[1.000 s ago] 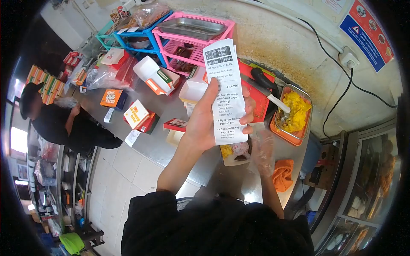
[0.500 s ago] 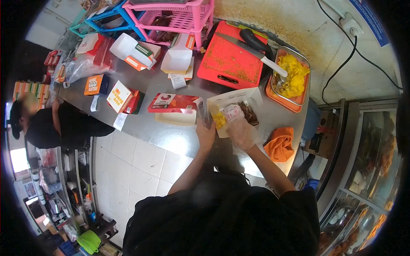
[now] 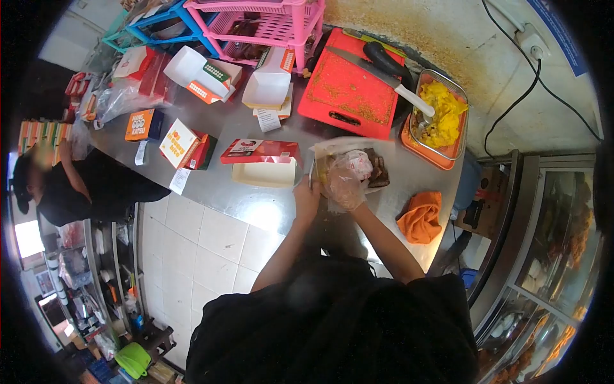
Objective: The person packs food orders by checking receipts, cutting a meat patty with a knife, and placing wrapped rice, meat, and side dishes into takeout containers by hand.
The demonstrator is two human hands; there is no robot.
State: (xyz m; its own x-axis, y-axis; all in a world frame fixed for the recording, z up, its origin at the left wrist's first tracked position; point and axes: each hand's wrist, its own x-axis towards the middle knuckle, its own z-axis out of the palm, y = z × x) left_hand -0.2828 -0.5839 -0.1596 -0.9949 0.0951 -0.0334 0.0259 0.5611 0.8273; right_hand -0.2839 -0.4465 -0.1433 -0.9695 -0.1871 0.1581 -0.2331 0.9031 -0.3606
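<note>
An open takeaway box [image 3: 325, 148] stands near the front of the steel table. Inside are a white wrapped bundle with red print [image 3: 359, 164] and dark pieces of meat [image 3: 378, 171]. My left hand [image 3: 307, 200] pinches the box's near left edge. Over the left part of the box is my right hand [image 3: 345, 189], in a clear plastic glove; its fingertips are hidden in the box. Just left of my hands lies an open red and white box [image 3: 262, 175].
A red cutting board [image 3: 348, 96] carries a knife [image 3: 377, 73]. Nearby are a glass tray of yellow food [image 3: 441, 121] and an orange cloth [image 3: 420, 217]. Several food cartons [image 3: 185, 144] and a pink rack [image 3: 256, 29] stand on the table [image 3: 211, 166]. Another person [image 3: 89, 185] stands at far left.
My right hand has moved left, off the wrapped bundle, to the left side of the takeaway box. My left hand stays near the box edge. The other person's arm has risen.
</note>
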